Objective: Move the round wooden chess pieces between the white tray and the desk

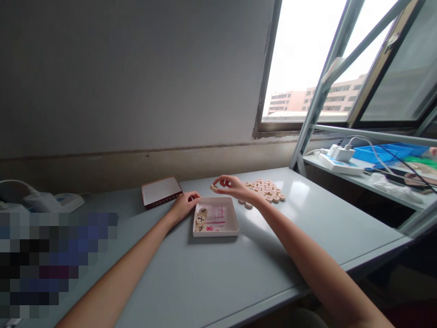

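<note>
One xiangqi piece (213, 187) was pinched by the right hand (232, 186) near the far rim of the white box (215, 234). The box was touched by the left hand (185, 203), whose grip could not be told. The pile of pieces (268, 189) was partly hidden by the right hand; near the left, a box lid (161, 192) was seen.

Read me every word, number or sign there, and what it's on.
Nothing reads clearly.
Black characters on discs in the white box: too blurred.
Red marks inside that box: too blurred.
Marks on the piled discs: too small.
Blue markings on the white power strip: too blurred.
</note>
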Tool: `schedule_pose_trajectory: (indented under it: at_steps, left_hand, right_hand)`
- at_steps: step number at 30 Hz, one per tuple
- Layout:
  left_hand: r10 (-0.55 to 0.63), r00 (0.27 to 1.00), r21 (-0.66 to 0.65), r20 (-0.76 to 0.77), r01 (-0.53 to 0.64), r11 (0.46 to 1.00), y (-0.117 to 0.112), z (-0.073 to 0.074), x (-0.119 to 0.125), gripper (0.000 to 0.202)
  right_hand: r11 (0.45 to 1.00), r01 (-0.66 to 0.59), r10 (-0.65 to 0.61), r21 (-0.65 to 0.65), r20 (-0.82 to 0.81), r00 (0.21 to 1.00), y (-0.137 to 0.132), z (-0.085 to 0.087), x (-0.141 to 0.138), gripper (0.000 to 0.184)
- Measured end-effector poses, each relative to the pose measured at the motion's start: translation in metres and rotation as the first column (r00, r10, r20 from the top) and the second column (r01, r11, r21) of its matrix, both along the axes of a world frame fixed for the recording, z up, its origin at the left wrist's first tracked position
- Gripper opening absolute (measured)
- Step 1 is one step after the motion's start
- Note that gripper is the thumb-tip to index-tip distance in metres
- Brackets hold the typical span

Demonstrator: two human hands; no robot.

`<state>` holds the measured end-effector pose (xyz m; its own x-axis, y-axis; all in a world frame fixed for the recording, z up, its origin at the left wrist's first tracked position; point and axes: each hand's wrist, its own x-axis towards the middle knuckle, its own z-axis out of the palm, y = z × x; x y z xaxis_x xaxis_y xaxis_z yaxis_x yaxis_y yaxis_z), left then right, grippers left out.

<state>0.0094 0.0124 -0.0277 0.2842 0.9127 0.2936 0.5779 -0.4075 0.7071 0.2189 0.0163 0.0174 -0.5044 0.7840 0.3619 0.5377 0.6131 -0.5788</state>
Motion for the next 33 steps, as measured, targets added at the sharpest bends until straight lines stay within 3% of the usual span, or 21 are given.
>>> schedule_pose_trajectory:
  at_steps: [2,4,8,11,13,16,19,24,29,33]
  left_hand:
    - [0.007,1.0,-0.008,-0.001,-0.007,1.0,-0.001,0.0,0.001,0.023]
    - [0.018,1.0,-0.013,-0.006,-0.018,1.0,-0.001,0.0,0.001,0.023]
    - [0.088,0.994,0.006,-0.071,-0.088,0.996,-0.001,0.001,0.002,0.025]
    - [0.178,0.973,0.053,-0.144,-0.172,0.984,-0.002,0.003,0.002,0.026]
    - [0.209,0.963,0.069,-0.173,-0.2,0.977,-0.002,0.004,0.001,0.026]
    - [0.202,0.966,0.078,-0.159,-0.191,0.978,0.0,0.003,0.001,0.027]
    - [0.166,0.979,0.073,-0.119,-0.158,0.985,0.003,0.0,0.001,0.029]
    - [0.174,0.974,0.086,-0.145,-0.163,0.983,0.004,-0.001,0.001,0.028]
    - [0.278,0.942,0.102,-0.187,-0.263,0.959,0.003,0.001,-0.002,0.026]
    - [0.39,0.906,0.134,-0.164,-0.371,0.919,0.002,0.002,-0.006,0.027]
  right_hand:
    - [0.995,0.093,-0.094,-0.035,-0.032,0.995,0.005,0.0,0.012,0.031]
    - [0.984,0.177,-0.176,-0.008,0.062,0.983,0.009,-0.005,0.021,0.028]
    - [0.935,0.312,-0.354,0.169,0.377,0.856,0.013,-0.017,0.03,0.018]
    - [0.898,0.351,-0.435,0.265,0.421,0.796,0.012,-0.015,0.031,0.021]
    - [0.925,0.285,-0.365,0.253,0.372,0.854,0.008,-0.011,0.025,0.027]
    - [0.972,0.008,-0.085,0.235,0.32,0.944,-0.005,-0.007,0.004,0.03]
    - [0.94,-0.217,0.083,0.264,0.442,0.893,-0.021,-0.014,-0.024,0.029]
    - [0.93,-0.156,-0.02,0.332,0.469,0.883,-0.024,-0.021,-0.037,0.025]
    - [0.95,0.037,-0.143,0.309,0.33,0.933,-0.01,0.002,0.001,0.021]
    - [0.974,0.151,-0.206,0.168,0.382,0.901,-0.008,0.015,0.032,0.018]
